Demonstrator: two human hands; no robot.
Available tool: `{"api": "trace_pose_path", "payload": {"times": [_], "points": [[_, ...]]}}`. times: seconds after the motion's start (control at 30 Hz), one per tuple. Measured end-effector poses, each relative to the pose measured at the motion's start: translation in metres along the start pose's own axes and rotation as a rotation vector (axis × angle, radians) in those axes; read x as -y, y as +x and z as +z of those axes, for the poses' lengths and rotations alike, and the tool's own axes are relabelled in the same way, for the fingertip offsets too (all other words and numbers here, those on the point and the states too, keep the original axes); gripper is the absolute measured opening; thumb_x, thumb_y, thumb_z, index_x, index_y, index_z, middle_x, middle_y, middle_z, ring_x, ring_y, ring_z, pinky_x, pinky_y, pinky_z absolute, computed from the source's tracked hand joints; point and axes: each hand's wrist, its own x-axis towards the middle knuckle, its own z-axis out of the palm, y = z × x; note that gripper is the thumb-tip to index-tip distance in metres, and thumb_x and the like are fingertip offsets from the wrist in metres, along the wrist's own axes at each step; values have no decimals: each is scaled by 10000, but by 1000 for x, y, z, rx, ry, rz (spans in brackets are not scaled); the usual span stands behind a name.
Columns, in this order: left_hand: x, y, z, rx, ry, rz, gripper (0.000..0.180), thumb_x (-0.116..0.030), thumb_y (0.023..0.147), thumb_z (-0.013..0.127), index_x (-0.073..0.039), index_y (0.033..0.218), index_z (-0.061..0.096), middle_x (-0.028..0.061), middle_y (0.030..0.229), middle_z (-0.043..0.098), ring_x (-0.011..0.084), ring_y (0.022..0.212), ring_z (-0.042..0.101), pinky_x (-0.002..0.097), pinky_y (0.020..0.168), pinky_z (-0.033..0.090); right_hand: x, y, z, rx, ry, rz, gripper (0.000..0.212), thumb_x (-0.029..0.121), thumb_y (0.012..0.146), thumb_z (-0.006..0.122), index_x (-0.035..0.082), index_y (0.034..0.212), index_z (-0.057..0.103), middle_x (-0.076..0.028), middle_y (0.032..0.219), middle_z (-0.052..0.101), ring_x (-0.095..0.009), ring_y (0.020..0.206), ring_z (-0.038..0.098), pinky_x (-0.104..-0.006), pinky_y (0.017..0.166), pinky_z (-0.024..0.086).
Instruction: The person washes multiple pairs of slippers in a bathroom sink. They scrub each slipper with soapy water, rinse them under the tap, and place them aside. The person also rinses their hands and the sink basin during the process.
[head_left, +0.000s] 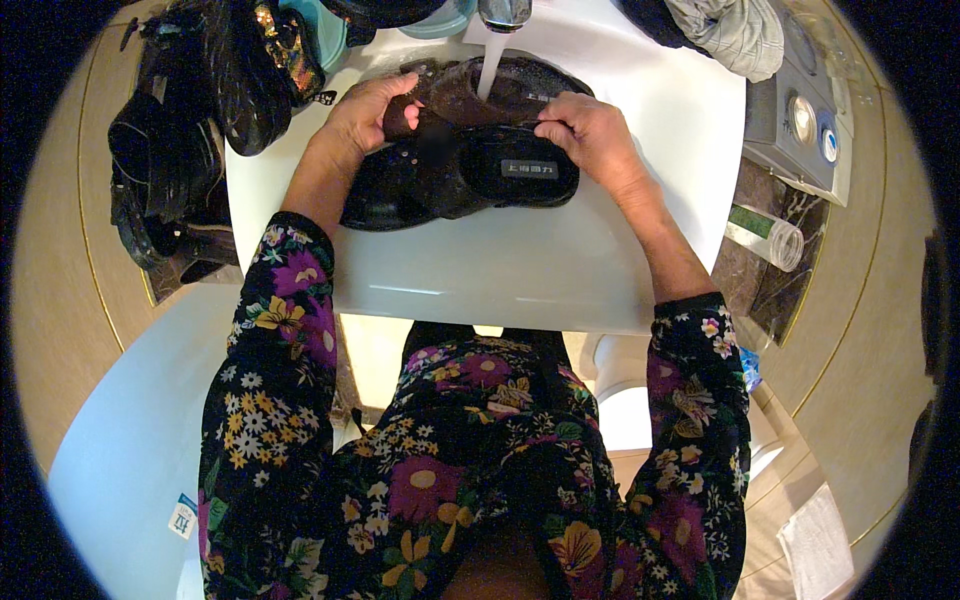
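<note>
A pair of dark open-backed shoes lies in the white sink (430,275), toes to the left. Water (491,66) runs from the chrome faucet (505,12) into the far brown shoe (448,102), whose surface looks wet. At its toe end, my left hand (366,112) holds on with bent fingers. My right hand (598,145) pinches its heel edge, thumb on the near side. Directly in front, the near black shoe (415,182) sits against the far one; its insole shows a pale label. The undersides of both are hidden.
More black shoes (160,150) are heaped at the left, one over the sink's rim. Grey cloth (735,35) hangs at the far right corner, above a grey box with knobs (795,125). A clear jar (783,245) lies right of the sink. A light blue tub (120,430) stands lower left.
</note>
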Motion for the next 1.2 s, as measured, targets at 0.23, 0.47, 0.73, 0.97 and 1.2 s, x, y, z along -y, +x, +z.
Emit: {"api": "trace_pose_path", "payload": {"times": [0.23,0.47,0.73,0.97,1.2], "points": [[9,-7,10,8,92,148,328,-232,798,644,14,986,539,118,843,603,199,665,606,286,545,525,-11,-11,-4,-223,20,6,114,118,710,655,60,801,619,-95,828,610,-279,791,581,-360,676,482],[0,-2,30,-135,378,132,480,-354,736,695,49,961,563,141,844,626,190,615,611,278,540,496,-21,23,14,-299,-400,285,371,359,694,681,53,889,599,-116,929,576,-285,895,551,-381,730,486],[8,-12,33,-306,811,267,525,-471,766,614,51,813,582,98,635,597,161,443,542,285,460,454,-23,25,24,-257,-509,217,278,301,704,664,66,840,603,-129,883,573,-302,849,563,-394,665,497],[0,-10,30,-390,931,263,615,-539,772,561,74,725,557,116,514,554,171,384,531,307,409,436,-18,20,28,-168,-356,379,183,243,714,631,66,755,606,-118,781,574,-304,751,580,-404,638,478],[-1,-5,34,-388,877,306,591,-523,787,557,67,748,550,114,523,565,176,408,549,304,434,442,39,7,5,-151,-148,-167,384,160,635,721,19,963,581,-139,972,574,-307,884,548,-378,749,465]]}}
